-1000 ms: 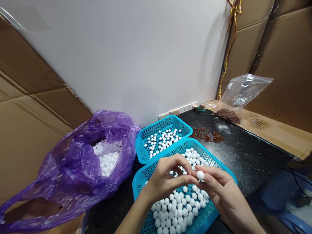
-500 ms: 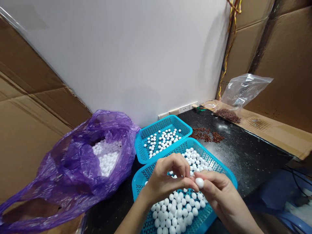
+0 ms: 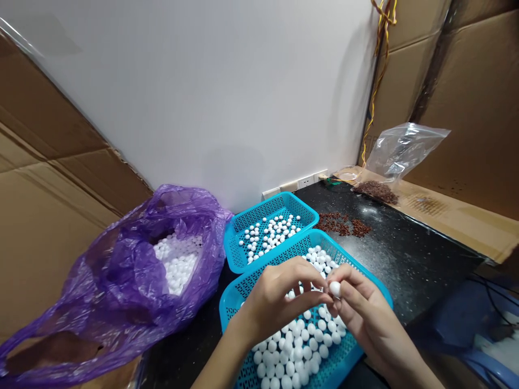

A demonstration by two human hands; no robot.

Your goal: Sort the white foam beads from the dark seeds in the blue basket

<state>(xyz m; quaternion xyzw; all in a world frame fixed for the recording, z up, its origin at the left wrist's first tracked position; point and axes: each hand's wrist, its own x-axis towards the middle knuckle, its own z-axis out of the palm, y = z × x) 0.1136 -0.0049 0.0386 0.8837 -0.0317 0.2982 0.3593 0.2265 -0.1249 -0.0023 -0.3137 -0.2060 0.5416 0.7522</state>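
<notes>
- Compared with half a second before, the white ball (image 3: pixel 334 288) sits a little higher above the near basket (image 3: pixel 243 292), and the two hands have drawn closer together around it.
- The right hand (image 3: pixel 365 316) pinches the ball between thumb and bent fingertips, with more of its fingers curled over the ball than earlier.
- The left hand (image 3: pixel 279 300) meets it from the other side, thumb and forefinger closed against the ball's left edge and the other fingers curled in.
- The ball looks round, so no long axis or pointing direction can be told.
- It is held in the air over the loose white balls lying in the near basket.
- The far basket (image 3: pixel 270 208), the purple bag (image 3: pixel 133 281) and the brown bits (image 3: pixel 344 224) on the black worktop (image 3: pixel 405 254) lie as before.
</notes>
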